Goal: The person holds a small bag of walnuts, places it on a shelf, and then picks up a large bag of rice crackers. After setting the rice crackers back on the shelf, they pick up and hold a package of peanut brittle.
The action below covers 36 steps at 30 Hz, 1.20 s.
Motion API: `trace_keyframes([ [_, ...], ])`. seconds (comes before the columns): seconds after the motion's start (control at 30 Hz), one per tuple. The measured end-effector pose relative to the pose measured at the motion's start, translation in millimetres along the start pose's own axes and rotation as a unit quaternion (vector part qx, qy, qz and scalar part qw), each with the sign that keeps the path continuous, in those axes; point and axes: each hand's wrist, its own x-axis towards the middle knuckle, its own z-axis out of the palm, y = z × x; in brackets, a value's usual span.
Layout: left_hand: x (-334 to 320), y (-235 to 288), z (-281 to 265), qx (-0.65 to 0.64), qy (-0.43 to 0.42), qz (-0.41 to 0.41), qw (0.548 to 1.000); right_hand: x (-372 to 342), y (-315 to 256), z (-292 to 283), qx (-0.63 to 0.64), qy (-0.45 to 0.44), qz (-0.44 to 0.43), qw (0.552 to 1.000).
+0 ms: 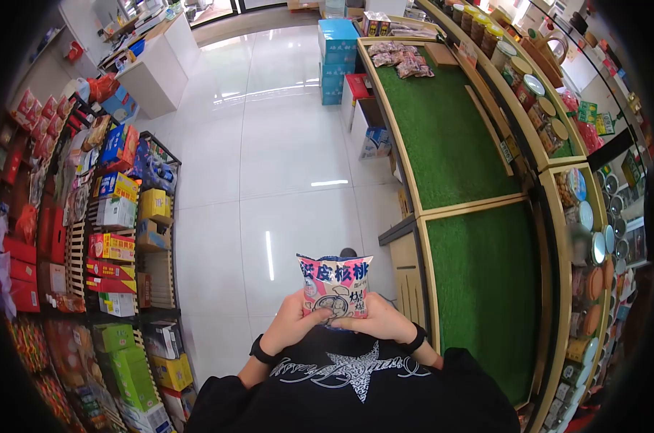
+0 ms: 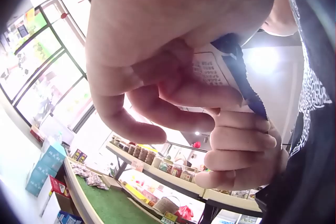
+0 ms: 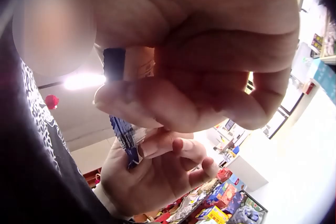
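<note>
At the head view's lower centre, your left hand (image 1: 286,322) and right hand (image 1: 384,319) (1 per side) gripped a printed packet (image 1: 334,287).

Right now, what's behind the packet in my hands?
Behind the packet, fingers of the left hand and right hand curl across its back, covering much of it; a printed patch shows.

In the head view, teal boxes (image 1: 338,42) are stacked at 12 o'clock, and packets (image 1: 412,62) are heaped at 1 on a green-lined display (image 1: 478,267). Jars (image 1: 532,86) (some yellow-lidded) are ranged at 2 o'clock. A yellow carton (image 1: 156,206) is shelved at 9, green boxes (image 1: 133,375) at 8; a white counter (image 1: 169,76) is seen near 10.
</note>
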Motion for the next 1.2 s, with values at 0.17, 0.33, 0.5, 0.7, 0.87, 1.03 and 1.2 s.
trace_keyframes([
  [0.17, 55.3, 25.7, 4.9, 0.054, 0.016, 0.019, 0.998, 27.1, 1.5, -50.3, 0.021, 0.018, -0.070, 0.997],
  [0.33, 116.6, 44.3, 9.3, 0.092, 0.017, 0.040, 0.995, 48.1, -14.1, -113.5, -0.021, 0.009, -0.078, 0.997],
  [0.5, 165.2, 61.3, 23.2, 0.034, 0.006, 0.034, 0.999, 55.9, -11.7, -159.5, 0.160, 0.023, -0.053, 0.986],
  [0.7, 200.7, 65.2, 34.1, 0.062, -0.017, -0.003, 0.998, 63.6, -12.6, -199.3, 0.095, 0.020, 0.016, 0.995],
  [0.87, 235.6, 65.4, 24.6, 0.079, -0.058, -0.033, 0.995, 77.8, -2.6, -218.7, 0.099, 0.061, 0.019, 0.993],
  [1.03, 273.7, 74.9, 4.4, 0.091, -0.091, -0.027, 0.991, 106.1, -11.3, -234.7, 0.137, 0.105, 0.009, 0.985],
  [1.2, 315.4, 70.9, -40.0, 0.076, -0.131, 0.027, 0.988, 150.5, -30.6, -251.2, 0.087, 0.120, 0.004, 0.989],
])
